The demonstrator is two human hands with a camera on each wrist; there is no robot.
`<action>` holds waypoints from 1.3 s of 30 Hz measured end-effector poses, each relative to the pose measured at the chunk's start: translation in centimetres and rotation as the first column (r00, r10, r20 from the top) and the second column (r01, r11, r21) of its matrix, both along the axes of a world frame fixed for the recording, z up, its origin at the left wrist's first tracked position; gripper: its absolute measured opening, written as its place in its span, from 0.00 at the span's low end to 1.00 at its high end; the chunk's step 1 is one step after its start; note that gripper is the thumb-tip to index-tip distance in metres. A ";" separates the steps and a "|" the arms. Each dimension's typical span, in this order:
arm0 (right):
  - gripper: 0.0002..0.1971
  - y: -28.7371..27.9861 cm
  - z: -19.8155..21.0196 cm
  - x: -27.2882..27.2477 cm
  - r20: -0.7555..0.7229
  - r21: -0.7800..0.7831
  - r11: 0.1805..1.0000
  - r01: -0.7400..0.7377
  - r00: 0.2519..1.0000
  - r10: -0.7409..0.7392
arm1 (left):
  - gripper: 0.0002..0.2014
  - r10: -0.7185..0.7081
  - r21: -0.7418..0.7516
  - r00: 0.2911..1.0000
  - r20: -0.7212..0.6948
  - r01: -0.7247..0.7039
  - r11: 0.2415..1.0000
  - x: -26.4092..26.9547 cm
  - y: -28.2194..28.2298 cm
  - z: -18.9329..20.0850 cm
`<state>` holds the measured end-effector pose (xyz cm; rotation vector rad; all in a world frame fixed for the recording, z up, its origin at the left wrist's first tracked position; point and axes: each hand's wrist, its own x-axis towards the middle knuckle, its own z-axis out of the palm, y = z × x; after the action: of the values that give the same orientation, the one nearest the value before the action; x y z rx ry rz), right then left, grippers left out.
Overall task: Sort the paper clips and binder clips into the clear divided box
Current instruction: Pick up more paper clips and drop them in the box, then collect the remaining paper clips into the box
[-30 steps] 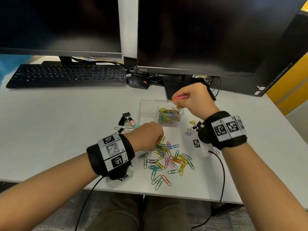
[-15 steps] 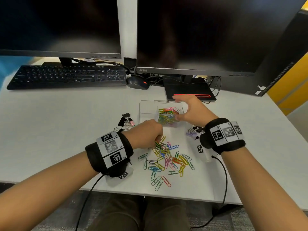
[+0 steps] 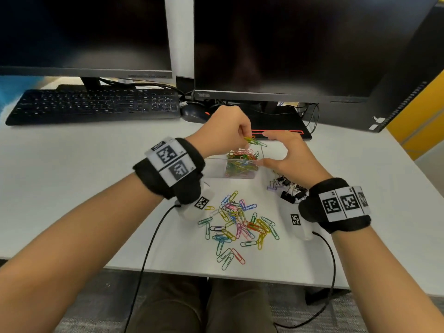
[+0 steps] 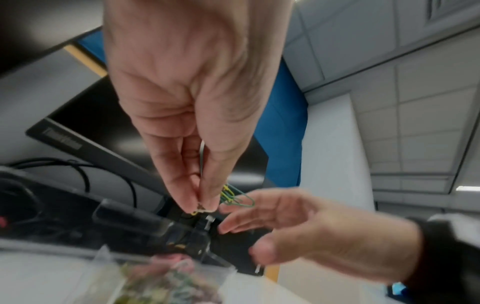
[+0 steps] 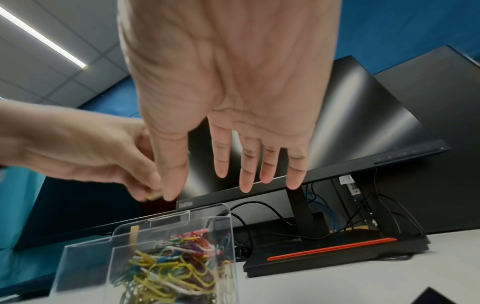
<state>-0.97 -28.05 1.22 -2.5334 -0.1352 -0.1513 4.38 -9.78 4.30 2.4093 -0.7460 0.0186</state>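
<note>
My left hand [image 3: 230, 133] hovers above the clear divided box [image 3: 216, 167] and pinches a few yellow and green paper clips [image 3: 253, 141] between thumb and fingers; the clips [image 4: 233, 196] dangle from the fingertips in the left wrist view. The box's right compartment holds a heap of coloured paper clips [image 3: 241, 164] [image 5: 174, 265]. My right hand [image 3: 281, 152] is beside the box's right wall with fingers straight and spread, holding nothing [image 5: 249, 164]. Loose paper clips [image 3: 237, 224] lie scattered on the desk in front. Binder clips [image 3: 286, 186] lie under my right wrist.
Two dark monitors [image 3: 276, 44] stand at the back with a keyboard [image 3: 93, 104] and mouse [image 3: 194, 112] beneath. The right monitor's base with a red stripe [image 3: 281, 131] is just behind the box. Wrist camera cables [image 3: 149, 248] trail over the desk's front edge.
My left hand has lifted from the loose pile and moved up over the box with paper clips in its pinch. My right hand stays beside the box, fingers spread.
</note>
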 end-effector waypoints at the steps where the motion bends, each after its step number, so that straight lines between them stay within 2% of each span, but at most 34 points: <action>1: 0.33 0.0 0.1 -0.3 0.003 -0.007 1.000 0.001 1.000 -0.001 | 0.06 0.017 0.024 1.000 0.008 -0.018 1.000 0.4 -0.4 -0.2; 5: 0.32 -0.2 0.2 -1.3 -0.007 -0.025 1.000 0.003 1.000 -0.003 | 0.06 0.047 0.116 0.999 0.019 -0.048 0.992 0.7 -1.4 -1.7; 10: 0.35 0.0 -0.2 -3.5 -0.010 0.012 0.999 0.040 0.999 -0.040 | 0.13 0.106 0.068 0.994 0.021 -0.107 0.992 0.4 0.3 -1.8; 11: 0.37 0.3 -0.3 -4.2 -0.061 0.011 0.999 0.035 0.998 -0.034 | 0.16 0.115 0.076 0.992 0.047 -0.119 0.990 0.3 1.0 -1.6; 13: 0.43 0.8 -0.8 -5.8 -0.252 -0.055 0.998 -0.014 0.968 0.000 | 0.27 0.133 0.189 0.987 0.095 -0.149 0.971 0.2 2.5 -1.4; 15: 0.46 1.2 -1.4 -7.1 -0.469 -0.165 0.982 -0.094 0.883 0.006 | 0.37 0.125 0.346 0.989 0.082 -0.146 0.927 0.1 3.9 -1.2; 16: 0.45 1.4 -1.7 -7.4 -0.544 -0.222 0.965 -0.139 0.839 -0.004 | 0.39 0.116 0.399 0.991 0.059 -0.130 0.908 0.2 4.5 -1.2; 18: 0.40 1.7 -2.2 -7.6 -0.616 -0.304 0.929 -0.209 0.787 -0.024 | 0.35 0.109 0.442 0.994 0.031 -0.111 0.890 0.3 5.3 -1.4; 20: 0.33 2.4 -2.6 -7.4 -0.626 -0.330 0.913 -0.242 0.780 -0.019 | 0.30 0.109 0.431 0.993 0.037 -0.115 0.895 0.3 5.6 -1.7; 25: 0.17 5.1 -3.1 -5.7 -0.500 -0.272 0.929 -0.252 0.862 0.087 | 0.29 0.103 0.385 0.994 0.037 -0.109 0.916 0.2 5.8 -2.1; 27: 0.19 5.6 -2.8 -5.0 -0.474 -0.228 0.943 -0.244 0.874 0.111 | 0.31 0.105 0.385 0.992 0.064 -0.121 0.915 -0.1 5.9 -2.3; 29: 0.28 5.5 -2.6 -4.5 -0.473 -0.234 0.936 -0.264 0.872 0.128 | 0.30 0.142 0.331 0.986 0.084 -0.162 0.930 -0.6 6.4 -2.3; 31: 0.39 5.1 -2.5 -4.4 -0.478 -0.253 0.928 -0.274 0.869 0.126 | 0.23 0.183 0.253 0.980 0.082 -0.198 0.947 -1.6 7.2 -2.2; 32: 0.41 5.1 -2.4 -4.4 -0.483 -0.263 0.919 -0.292 0.865 0.137 | 0.19 0.189 0.239 0.980 0.070 -0.200 0.950 -2.2 7.5 -2.2; 34: 0.38 5.5 -2.5 -4.5 -0.500 -0.289 0.881 -0.375 0.844 0.195 | 0.13 0.159 0.279 0.987 -0.005 -0.151 0.948 -3.7 7.5 -2.5; 37: 0.31 6.2 -2.7 -4.7 -0.522 -0.283 0.830 -0.482 0.803 0.288 | 0.17 0.062 0.417 0.991 -0.121 -0.006 0.909 -5.8 7.0 -4.3; 39: 0.29 6.2 -2.6 -4.9 -0.528 -0.258 0.827 -0.499 0.790 0.312 | 0.19 0.027 0.503 0.986 -0.165 0.061 0.862 -6.5 6.7 -5.7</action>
<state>-5.83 -21.83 -1.40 -2.7654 -0.5761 0.7332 -2.15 -3.04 -1.45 2.8526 -0.7643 -0.4367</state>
